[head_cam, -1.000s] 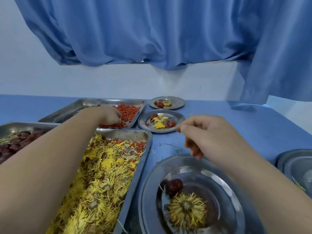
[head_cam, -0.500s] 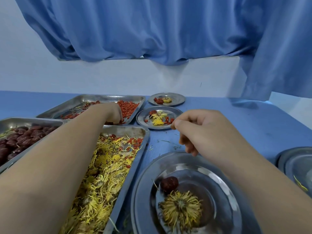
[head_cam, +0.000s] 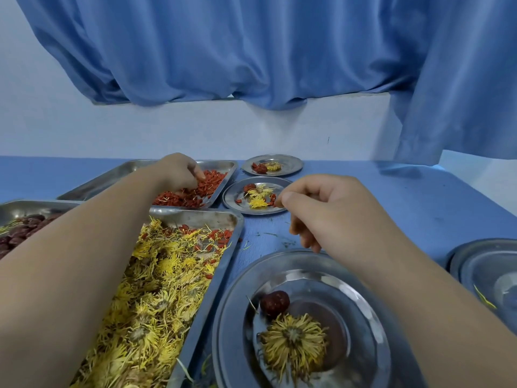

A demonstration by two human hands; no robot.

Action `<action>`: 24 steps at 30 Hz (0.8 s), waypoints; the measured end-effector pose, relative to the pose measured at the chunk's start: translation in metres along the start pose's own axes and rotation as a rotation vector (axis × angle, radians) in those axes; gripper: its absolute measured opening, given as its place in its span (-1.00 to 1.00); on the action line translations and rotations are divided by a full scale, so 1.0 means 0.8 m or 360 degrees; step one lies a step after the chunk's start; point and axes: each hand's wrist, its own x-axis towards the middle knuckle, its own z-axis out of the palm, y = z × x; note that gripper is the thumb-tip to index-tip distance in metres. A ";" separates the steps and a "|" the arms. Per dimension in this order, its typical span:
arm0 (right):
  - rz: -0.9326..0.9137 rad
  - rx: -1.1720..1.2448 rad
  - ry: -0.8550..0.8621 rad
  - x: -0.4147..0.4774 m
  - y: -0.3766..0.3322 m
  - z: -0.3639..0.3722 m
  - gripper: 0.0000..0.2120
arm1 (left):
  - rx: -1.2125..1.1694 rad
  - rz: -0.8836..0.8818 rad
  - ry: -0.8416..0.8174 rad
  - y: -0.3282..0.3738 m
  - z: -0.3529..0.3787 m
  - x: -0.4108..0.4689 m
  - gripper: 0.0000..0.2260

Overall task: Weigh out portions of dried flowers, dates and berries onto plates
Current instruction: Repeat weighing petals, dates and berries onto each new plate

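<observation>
My left hand (head_cam: 179, 172) reaches into the far steel tray (head_cam: 221, 164), and its curled fingers dig into the red berries (head_cam: 207, 187). My right hand (head_cam: 324, 211) hovers with curled fingers, thumb against forefinger, at the near rim of the middle plate (head_cam: 232, 200), which holds flowers, berries and a date. Whether anything sits in that pinch is hidden. The near plate (head_cam: 232, 317) carries one date (head_cam: 275, 302) and one yellow dried flower (head_cam: 293, 340). A far plate (head_cam: 292, 164) also has a portion.
A tray (head_cam: 195, 213) of yellow dried flowers (head_cam: 156, 275) with stray berries lies under my left forearm. A tray of dates (head_cam: 16, 236) is at the left edge. Stacked plates (head_cam: 475, 264) stand at the right edge. A blue curtain (head_cam: 251, 51) hangs behind the blue table (head_cam: 405, 205).
My left hand has pushed farther into the berries, its fingers now pointing down among them. My right hand has kept its pinch near the middle plate's rim.
</observation>
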 end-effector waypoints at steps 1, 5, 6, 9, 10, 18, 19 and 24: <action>-0.0014 -0.0012 -0.0003 0.000 0.000 0.000 -0.82 | 0.0020 -0.0003 0.0002 0.000 0.001 0.000 -0.77; -0.0014 -0.0021 0.0010 0.000 0.001 -0.001 -0.82 | 0.0111 0.0030 0.0013 0.000 0.004 0.002 -0.79; -0.0010 -0.0016 0.0013 0.000 0.001 -0.001 -0.82 | 0.0107 0.0042 0.0015 0.000 0.006 0.002 -0.82; -0.0018 -0.0027 0.0020 0.000 0.001 -0.002 -0.82 | 0.0116 0.0087 0.0044 0.000 0.008 0.000 -0.87; -0.0020 -0.0032 0.0020 0.000 0.001 -0.002 -0.82 | 0.0125 0.0095 0.0047 0.000 0.008 0.000 -0.87; -0.0031 -0.0032 0.0017 0.001 0.004 -0.001 -0.83 | 0.0216 0.0054 0.0114 0.000 0.007 -0.003 -0.70; -0.0036 -0.0034 0.0017 0.001 0.004 -0.001 -0.82 | 0.0201 0.0054 0.0098 -0.001 0.007 -0.003 -0.73; -0.0055 -0.0054 0.0029 0.002 0.005 -0.001 -0.82 | 0.0164 0.0092 0.0059 -0.007 0.007 -0.006 -0.82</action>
